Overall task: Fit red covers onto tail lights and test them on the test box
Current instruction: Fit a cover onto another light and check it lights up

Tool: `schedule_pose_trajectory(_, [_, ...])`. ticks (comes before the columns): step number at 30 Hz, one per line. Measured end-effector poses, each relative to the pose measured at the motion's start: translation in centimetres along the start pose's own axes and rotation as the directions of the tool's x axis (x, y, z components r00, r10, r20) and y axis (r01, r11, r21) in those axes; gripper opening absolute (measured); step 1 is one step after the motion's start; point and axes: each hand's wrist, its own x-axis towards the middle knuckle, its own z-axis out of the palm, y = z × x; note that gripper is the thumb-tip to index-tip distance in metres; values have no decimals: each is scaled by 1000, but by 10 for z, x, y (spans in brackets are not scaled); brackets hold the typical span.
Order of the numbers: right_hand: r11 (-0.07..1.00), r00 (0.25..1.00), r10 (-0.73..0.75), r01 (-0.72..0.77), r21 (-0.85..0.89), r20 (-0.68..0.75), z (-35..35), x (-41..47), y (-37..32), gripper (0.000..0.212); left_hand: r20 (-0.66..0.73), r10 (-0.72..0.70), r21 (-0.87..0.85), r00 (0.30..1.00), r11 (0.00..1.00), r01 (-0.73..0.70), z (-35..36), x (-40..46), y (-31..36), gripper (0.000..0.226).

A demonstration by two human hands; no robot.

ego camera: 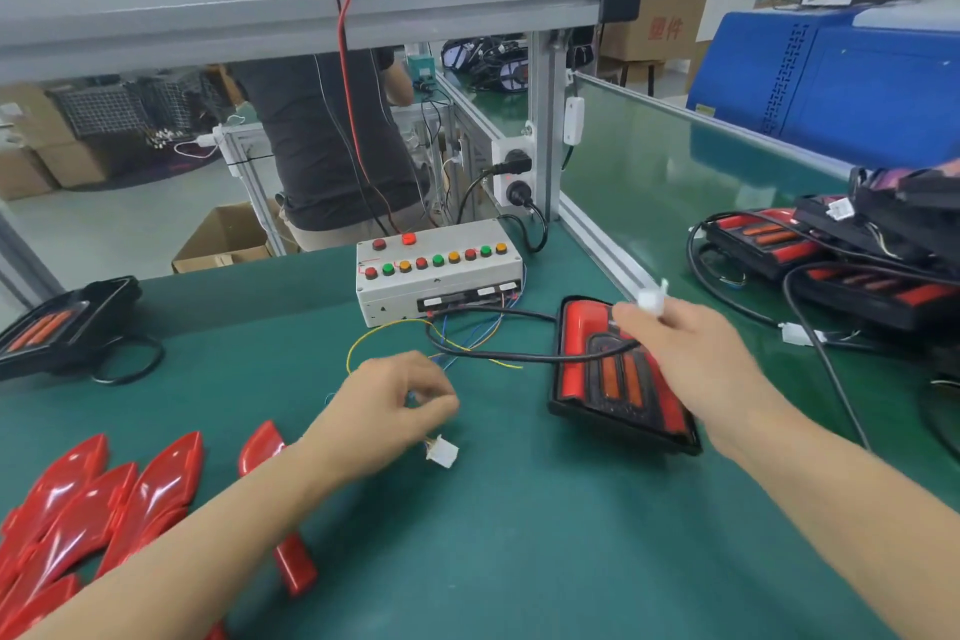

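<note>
Green mat (pixel 519 535); left grip (pixel 395 405) pinching wires (pixel 441 343); right grip (pixel 691 343) grasping connector (pixel 652 300).

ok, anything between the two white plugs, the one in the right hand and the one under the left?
Nothing visible. The right hand pinches its white plug in the air above the tail light. The left hand holds thin wires with the other plug hanging below it. Only bare green mat lies between them.
</note>
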Motion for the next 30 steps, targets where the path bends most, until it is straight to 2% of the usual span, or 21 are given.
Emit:
schedule_pose_trajectory(2, [952,999,-31,26,-306,-11,-9,6,13,39,-129,-34,84,991,995,45,-1,11,5,13])
schedule_pose_trajectory(4, [899,1000,9,-9,-438,-2,-13,11,24,33,-207,-52,187,977,978,91,0,22,9,34])
schedule_pose_trajectory(6, [910,991,124,-90,-405,57,-14,15,33,28,-233,-125,211,964,962,176,3,31,11,45])
schedule_pose_trajectory(7, [931,975,190,-143,-335,112,-14,16,37,31,-235,-193,147,953,962,231,3,36,12,44])
schedule_pose_trajectory(9, [945,928,305,-268,-187,214,-15,17,41,50,-224,-334,-110,916,942,316,0,43,15,33])
schedule_pose_trajectory(10, [939,910,334,-300,-168,244,-16,18,42,62,-258,-365,-206,895,925,318,-3,45,14,28])
schedule_pose_trajectory(12, [930,893,358,-317,-185,273,-17,21,46,66,-460,-303,-177,834,952,249,-19,48,12,20])
schedule_pose_trajectory(14, [922,869,387,-363,-134,307,-16,23,45,51,-635,-256,-133,729,966,223,-36,52,1,17])
schedule_pose_trajectory(15, [913,852,403,-399,-85,333,-15,23,43,44,-643,-291,-157,709,955,250,-43,55,-4,16])
schedule_pose_trajectory(16, [903,837,413,-428,-41,359,-13,23,40,39,-579,-374,-229,725,928,295,-48,59,-10,13])
schedule_pose_trajectory(18, [886,826,418,-462,28,379,-9,22,38,31,-261,-572,-437,777,788,434,-47,64,-14,14])
schedule_pose_trajectory(19, [878,827,417,-474,68,376,-7,21,36,29,-98,-625,-496,774,705,507,-45,64,-16,20])
schedule_pose_trajectory(20, [867,828,415,-485,112,376,-4,19,35,27,-3,-635,-515,773,664,543,-41,65,-18,25])
schedule_pose_trajectory(21, [855,829,410,-494,156,379,-1,17,34,25,24,-619,-521,785,663,538,-38,66,-21,25])
schedule_pose_trajectory(24, [840,842,394,-492,228,367,7,12,32,26,-31,-505,-552,863,728,406,-33,67,-21,12])
schedule_pose_trajectory(26, [842,858,383,-477,252,343,9,9,32,27,-97,-449,-562,888,761,324,-31,67,-22,18])
schedule_pose_trajectory(28, [843,874,370,-458,281,315,9,7,33,26,-182,-416,-627,891,747,221,-30,67,-23,24])
schedule_pose_trajectory(30, [843,896,350,-429,325,275,8,5,34,22,-287,-395,-733,873,677,65,-31,64,-29,29])
